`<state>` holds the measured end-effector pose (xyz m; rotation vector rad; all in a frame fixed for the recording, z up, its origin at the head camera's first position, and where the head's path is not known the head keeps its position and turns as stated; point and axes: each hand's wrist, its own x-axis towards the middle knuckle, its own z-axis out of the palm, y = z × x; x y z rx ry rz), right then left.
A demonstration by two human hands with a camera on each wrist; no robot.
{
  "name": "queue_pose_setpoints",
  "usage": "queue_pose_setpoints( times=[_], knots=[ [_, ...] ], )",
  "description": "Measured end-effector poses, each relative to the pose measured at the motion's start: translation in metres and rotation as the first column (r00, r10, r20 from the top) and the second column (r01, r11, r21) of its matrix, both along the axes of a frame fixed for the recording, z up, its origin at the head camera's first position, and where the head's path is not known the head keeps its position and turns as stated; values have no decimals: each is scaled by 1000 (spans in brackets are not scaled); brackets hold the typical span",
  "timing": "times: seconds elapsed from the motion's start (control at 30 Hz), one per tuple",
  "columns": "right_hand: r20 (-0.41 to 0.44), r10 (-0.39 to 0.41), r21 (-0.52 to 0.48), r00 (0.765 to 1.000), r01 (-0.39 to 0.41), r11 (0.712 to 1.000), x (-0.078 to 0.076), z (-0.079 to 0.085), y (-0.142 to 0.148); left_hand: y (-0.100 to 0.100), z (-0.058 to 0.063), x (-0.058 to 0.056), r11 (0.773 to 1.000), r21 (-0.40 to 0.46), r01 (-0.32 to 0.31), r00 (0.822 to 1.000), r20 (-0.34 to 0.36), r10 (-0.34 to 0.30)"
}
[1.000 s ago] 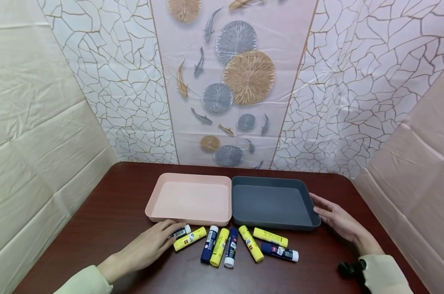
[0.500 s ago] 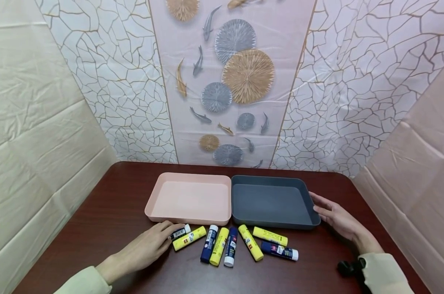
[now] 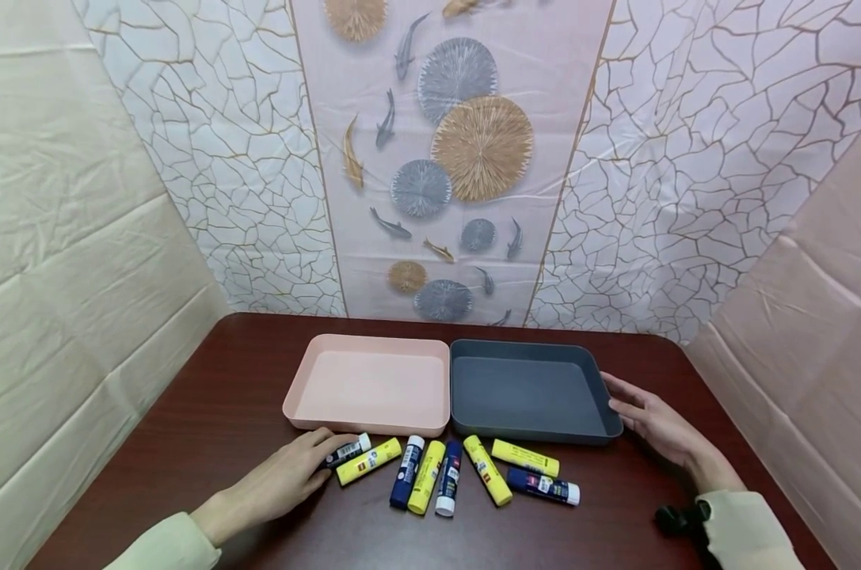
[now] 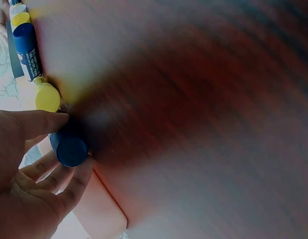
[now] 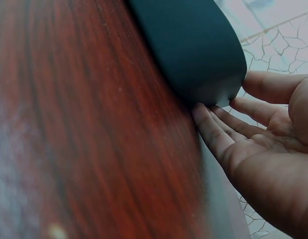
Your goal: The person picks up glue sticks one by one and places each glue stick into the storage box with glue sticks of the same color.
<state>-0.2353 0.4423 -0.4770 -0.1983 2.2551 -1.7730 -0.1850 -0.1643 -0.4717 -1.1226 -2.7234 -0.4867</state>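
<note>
Closest are two pale sleeves (image 3: pixel 161 548), and a small black thing (image 3: pixel 680 520) is just beside the one on the right. The left hand (image 3: pixel 276 479) reaches over the brown table (image 3: pixel 544 538) and pinches a blue glue stick (image 3: pixel 349 449). The stick sits between the thumb (image 4: pixel 42 122) and the fingers (image 4: pixel 76 186): seen from the left wrist, its round blue end has the thumb on one side and fingertips on the other. Its white end pokes out past the hand, pointing away and to the right. A yellow glue stick (image 3: pixel 368 462) lies slanted just beside it. Then, going right, come a second blue stick (image 3: pixel 405 473), a second yellow stick (image 3: pixel 426 477), a third blue stick (image 3: pixel 448 479) and a third yellow stick (image 3: pixel 487 471). After them, a fourth blue stick (image 3: pixel 542 486) lies just in front of a fourth yellow stick (image 3: pixel 525 457). The right hand (image 3: pixel 665 427) is loose, with its fingers mostly straight, and its tips touch the side of a dark gray tray (image 3: pixel 530 396). A pink tray (image 3: pixel 373 388) stands next to that tray. Farthest back is a wall cloth (image 3: pixel 373 277) with fish and round shapes.
</note>
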Motion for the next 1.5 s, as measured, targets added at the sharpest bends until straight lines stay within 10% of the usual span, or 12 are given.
queue_pose_setpoints(
  times=[0.73,1.5],
  knots=[
    [2,-11,6,1000,11,1000,3,-2,3,5,9,2,998,16,-62,996,72,60],
    [-16,-3,-37,1000,3,999,1,2,-1,23,50,-27,991,129,-38,998,64,30]
  ],
)
